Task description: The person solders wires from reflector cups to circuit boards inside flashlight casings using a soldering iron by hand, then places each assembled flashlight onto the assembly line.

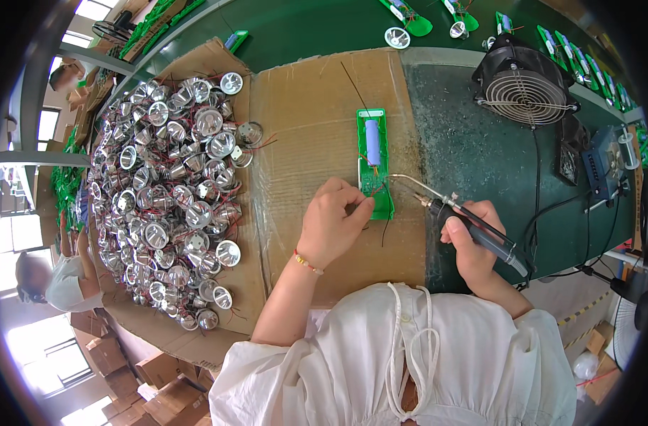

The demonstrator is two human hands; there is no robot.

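In front of me a green plastic housing (384,207) lies on the cardboard sheet, with a purple cylindrical battery (372,143) and a small circuit board (370,186) inside. My right hand (474,240) is wrapped round a soldering iron (473,231) with a thin metal feed tube. Its tip reaches the right edge of the board; whether it touches cannot be told. My left hand (336,219) is at the housing's left side, fingers pinched near a thin red wire (379,190) by the board. A long thin dark wire (354,89) sticks up from the housing's far end.
A big heap of silvery reflector cups (185,192) with red wires fills cardboard at left. A black fan (519,92) and a blue soldering unit (600,167) with cables stand at right. More green housings (409,18) line the far side. Other people are beyond the left edge.
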